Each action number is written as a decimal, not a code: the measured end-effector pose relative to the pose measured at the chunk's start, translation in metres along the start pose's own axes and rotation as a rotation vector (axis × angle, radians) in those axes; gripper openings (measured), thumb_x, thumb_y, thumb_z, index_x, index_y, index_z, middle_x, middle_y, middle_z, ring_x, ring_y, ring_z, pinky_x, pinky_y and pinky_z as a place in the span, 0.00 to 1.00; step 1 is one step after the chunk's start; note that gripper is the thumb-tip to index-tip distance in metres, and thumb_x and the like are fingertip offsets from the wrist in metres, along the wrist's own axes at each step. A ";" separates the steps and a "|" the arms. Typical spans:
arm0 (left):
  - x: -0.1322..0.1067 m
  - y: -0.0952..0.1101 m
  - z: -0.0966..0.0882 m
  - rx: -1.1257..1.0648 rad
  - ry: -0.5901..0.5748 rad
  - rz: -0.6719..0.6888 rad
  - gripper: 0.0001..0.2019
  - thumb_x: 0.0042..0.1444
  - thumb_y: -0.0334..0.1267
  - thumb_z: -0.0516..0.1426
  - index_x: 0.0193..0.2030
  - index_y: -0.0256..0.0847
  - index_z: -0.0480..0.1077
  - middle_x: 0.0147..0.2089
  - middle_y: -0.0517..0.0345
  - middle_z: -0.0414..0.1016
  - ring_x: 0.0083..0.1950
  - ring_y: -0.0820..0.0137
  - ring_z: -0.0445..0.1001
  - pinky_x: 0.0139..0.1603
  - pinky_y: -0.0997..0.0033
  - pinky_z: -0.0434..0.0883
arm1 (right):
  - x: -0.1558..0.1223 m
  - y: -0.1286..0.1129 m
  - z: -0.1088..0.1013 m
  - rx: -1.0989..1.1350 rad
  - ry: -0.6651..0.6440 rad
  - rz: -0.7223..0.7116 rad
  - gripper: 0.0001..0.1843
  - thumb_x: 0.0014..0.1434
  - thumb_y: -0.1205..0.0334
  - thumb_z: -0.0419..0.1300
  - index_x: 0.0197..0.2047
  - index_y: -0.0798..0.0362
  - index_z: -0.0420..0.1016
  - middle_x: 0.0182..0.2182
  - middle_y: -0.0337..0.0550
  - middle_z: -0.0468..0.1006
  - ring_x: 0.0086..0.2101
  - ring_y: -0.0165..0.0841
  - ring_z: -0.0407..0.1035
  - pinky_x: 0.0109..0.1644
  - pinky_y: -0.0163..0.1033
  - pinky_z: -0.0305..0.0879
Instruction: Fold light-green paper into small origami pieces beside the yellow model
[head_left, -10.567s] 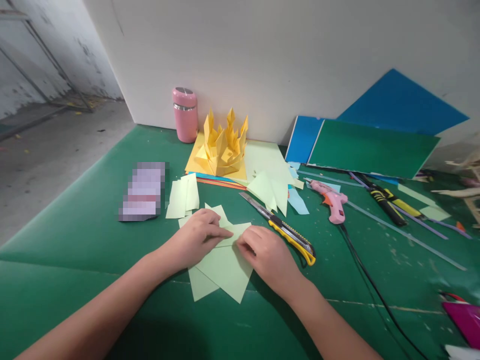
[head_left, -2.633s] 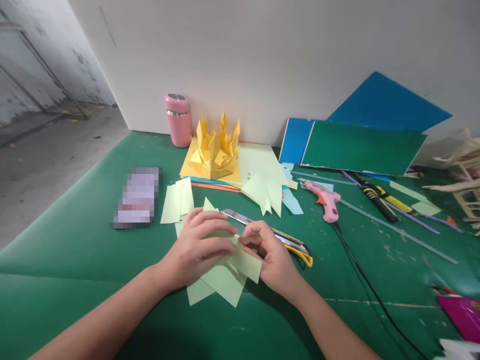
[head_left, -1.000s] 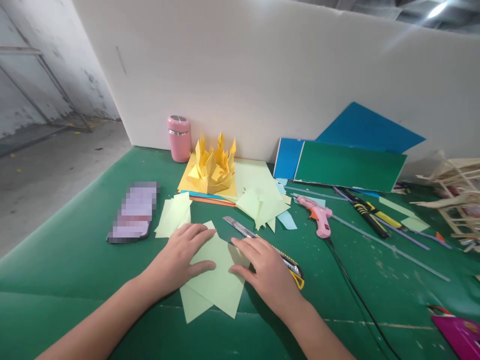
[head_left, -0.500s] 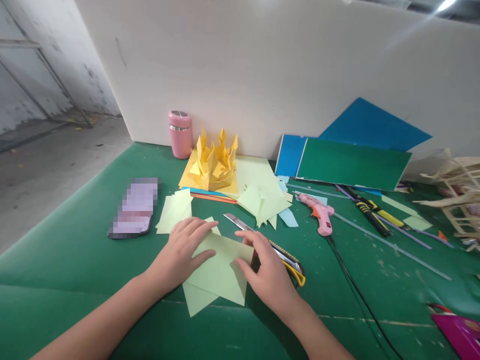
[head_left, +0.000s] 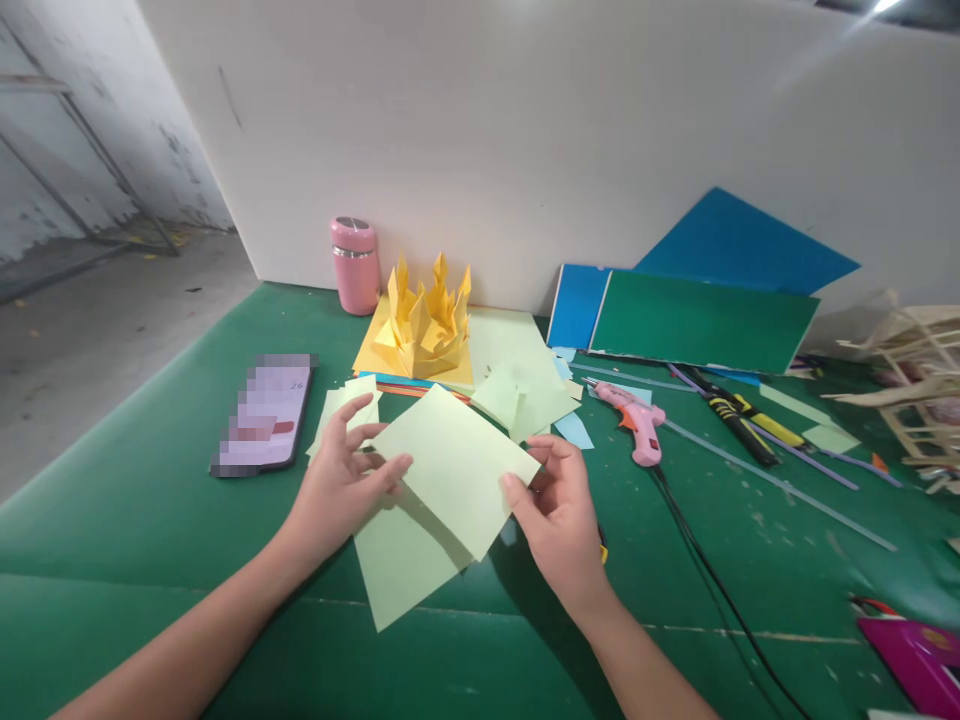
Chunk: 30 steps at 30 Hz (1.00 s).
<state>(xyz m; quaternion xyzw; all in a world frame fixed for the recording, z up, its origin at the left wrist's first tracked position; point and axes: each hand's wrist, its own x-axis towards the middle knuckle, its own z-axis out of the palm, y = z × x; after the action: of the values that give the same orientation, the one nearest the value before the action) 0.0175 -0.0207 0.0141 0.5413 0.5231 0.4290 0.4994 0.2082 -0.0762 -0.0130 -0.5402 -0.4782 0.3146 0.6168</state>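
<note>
A pale green square of paper (head_left: 457, 465) is held tilted up off the table. My right hand (head_left: 559, 510) pinches its right corner, thumb in front and fingers behind. At the left corner, my left hand (head_left: 341, 480) has its thumb over the paper's edge and fingertips behind; the index finger sticks out apart. Beneath lies another pale green sheet (head_left: 397, 580), flat on the green table (head_left: 247, 640). The yellow end of a utility knife (head_left: 604, 546) peeks out beside my right hand; the rest of it is hidden.
Behind stand a yellow folded-paper crown (head_left: 424, 345) on stacked paper and a pink flask (head_left: 355, 270). Left is a phone (head_left: 270, 410). Paper scraps (head_left: 517, 400) lie behind my hands. To the right are a pink glue gun (head_left: 634, 420) with its cord, pliers (head_left: 742, 430) and glue sticks (head_left: 780, 487).
The upper paper has been lifted and turned so a corner points away from me. My left hand has gone from lying over it to its left corner. My right hand now covers most of the knife.
</note>
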 end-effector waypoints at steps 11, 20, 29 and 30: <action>-0.001 -0.006 -0.001 -0.030 0.133 0.183 0.14 0.47 0.44 0.62 0.36 0.43 0.62 0.32 0.63 0.71 0.29 0.73 0.73 0.28 0.74 0.73 | -0.007 -0.019 -0.011 -0.322 -0.735 -0.150 0.26 0.55 0.64 0.63 0.57 0.45 0.64 0.53 0.44 0.72 0.53 0.39 0.67 0.57 0.45 0.65; -0.012 -0.003 0.004 0.201 -0.169 0.279 0.19 0.52 0.44 0.59 0.50 0.45 0.70 0.51 0.50 0.75 0.50 0.62 0.74 0.48 0.61 0.73 | -0.003 -0.011 -0.007 -0.301 -0.641 -0.260 0.13 0.60 0.69 0.52 0.42 0.46 0.74 0.38 0.39 0.81 0.38 0.34 0.74 0.42 0.39 0.69; -0.027 -0.008 0.012 0.277 -0.275 0.450 0.20 0.47 0.44 0.64 0.48 0.45 0.73 0.46 0.51 0.79 0.45 0.61 0.77 0.43 0.65 0.76 | -0.009 -0.010 0.002 -0.116 -0.438 0.064 0.06 0.56 0.62 0.59 0.33 0.49 0.63 0.20 0.32 0.72 0.22 0.30 0.69 0.25 0.33 0.63; -0.027 -0.008 0.014 0.269 -0.248 0.455 0.16 0.49 0.41 0.63 0.46 0.44 0.73 0.43 0.52 0.80 0.43 0.63 0.78 0.42 0.66 0.76 | -0.010 -0.010 0.003 -0.097 -0.423 0.073 0.07 0.55 0.62 0.59 0.34 0.49 0.62 0.20 0.32 0.71 0.21 0.29 0.68 0.25 0.33 0.62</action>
<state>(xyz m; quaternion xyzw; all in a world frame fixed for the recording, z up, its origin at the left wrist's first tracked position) 0.0275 -0.0492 0.0060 0.7545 0.3754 0.3870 0.3743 0.2007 -0.0862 -0.0059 -0.5084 -0.5915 0.4197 0.4642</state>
